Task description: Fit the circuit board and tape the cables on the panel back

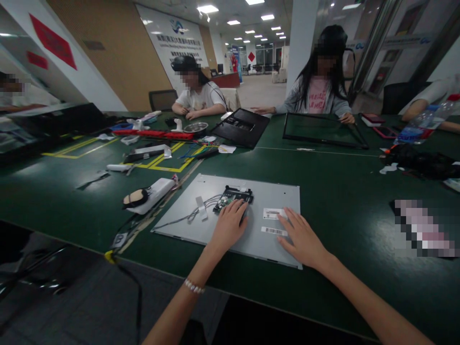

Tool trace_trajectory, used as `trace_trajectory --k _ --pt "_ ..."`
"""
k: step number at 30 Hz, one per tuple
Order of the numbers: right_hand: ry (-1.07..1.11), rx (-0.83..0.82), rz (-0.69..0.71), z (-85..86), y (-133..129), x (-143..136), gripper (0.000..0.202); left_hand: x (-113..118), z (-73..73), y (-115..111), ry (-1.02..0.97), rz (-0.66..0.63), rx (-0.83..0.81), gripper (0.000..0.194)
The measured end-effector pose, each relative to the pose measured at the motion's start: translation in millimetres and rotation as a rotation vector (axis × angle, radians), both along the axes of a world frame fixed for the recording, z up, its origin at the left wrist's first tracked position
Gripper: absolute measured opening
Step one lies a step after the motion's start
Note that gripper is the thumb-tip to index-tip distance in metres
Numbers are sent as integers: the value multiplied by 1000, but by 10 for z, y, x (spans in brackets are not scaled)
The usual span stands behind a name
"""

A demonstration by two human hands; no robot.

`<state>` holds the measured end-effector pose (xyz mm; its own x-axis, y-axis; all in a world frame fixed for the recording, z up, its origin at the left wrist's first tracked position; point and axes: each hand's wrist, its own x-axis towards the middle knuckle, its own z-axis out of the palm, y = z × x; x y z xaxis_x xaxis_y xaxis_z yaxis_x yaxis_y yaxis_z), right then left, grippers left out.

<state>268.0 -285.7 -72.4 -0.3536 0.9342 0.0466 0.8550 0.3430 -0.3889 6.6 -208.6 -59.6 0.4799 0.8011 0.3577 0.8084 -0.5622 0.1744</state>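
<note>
Bare arms [366, 292] reach over the metal panel [251, 244]. On it, the left hand [229, 226] bends at the circuit board [232, 195]; I can't tell if it pinches. The right hand [304, 238] is spread by the stickers [272, 213]. Soft fingers would suit the thin wires [183, 218]. The table's [345, 191] edge runs near the panel; its right side gives more room.

Your grey panel [266, 194]: rectangular, flat on the green table [359, 187] | Your circuit board [229, 195]: black-framed, on the panel, grey cables [190, 214] running left under tape [201, 209]
</note>
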Motion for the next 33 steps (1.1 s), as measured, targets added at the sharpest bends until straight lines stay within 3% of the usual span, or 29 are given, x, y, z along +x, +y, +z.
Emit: trace_trajectory --k 10,15,26,30,33 --pt "3 -43 0 18 6 14 69 -200 26 580 74 83 -44 45" --pt "-1 -63 -5 48 10 16 69 -273 5 738 67 112 -60 45" --pt "2 -62 -6 60 24 14 67 -328 -8 885 108 139 -62 45" --pt "9 -90 -9 72 20 22 68 -456 115 805 37 164 40 46" --pt "24 -101 -13 77 14 21 68 -685 242 715 83 291 68 46"
